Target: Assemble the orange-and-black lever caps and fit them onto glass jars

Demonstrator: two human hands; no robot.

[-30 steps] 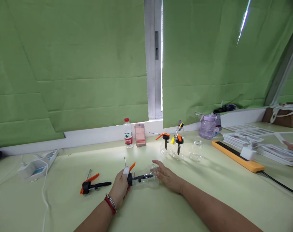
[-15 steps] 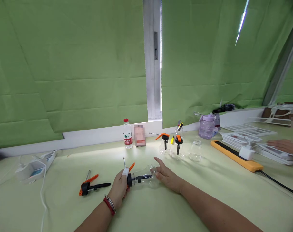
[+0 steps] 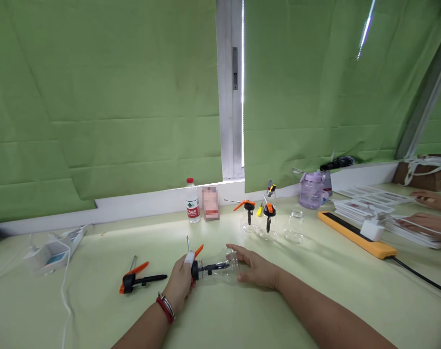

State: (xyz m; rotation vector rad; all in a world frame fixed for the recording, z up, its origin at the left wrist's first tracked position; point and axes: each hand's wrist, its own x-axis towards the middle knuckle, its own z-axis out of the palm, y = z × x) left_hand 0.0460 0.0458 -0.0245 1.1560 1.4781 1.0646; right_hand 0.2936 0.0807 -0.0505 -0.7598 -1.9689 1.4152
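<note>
My left hand (image 3: 180,282) is closed around a pump sprayer head with a black collar (image 3: 195,270), an orange lever (image 3: 199,250) and a thin metal nozzle. Its black pump tube reaches inside a clear bottle (image 3: 225,275) lying on its side, neck towards my left hand. At the other end, my right hand (image 3: 258,269) curls round the bottle's base, fingers over the top and thumb at the near side. To the left, a second sprayer head (image 3: 130,282) with an orange lever and black tube lies loose on the table.
Behind stand two clear bottles with orange-levered heads (image 3: 249,205) (image 3: 269,209), a bare clear bottle (image 3: 295,228), a water bottle (image 3: 193,203) and a purple jug (image 3: 311,190). A yellow power strip (image 3: 354,235) lies right, near another person's hands (image 3: 429,223). A white power strip (image 3: 56,254) is left.
My right hand's raised fingers have come down round the base of the bottle. My left hand and the sprayer head have hardly moved. At far right, the other person's second hand has appeared.
</note>
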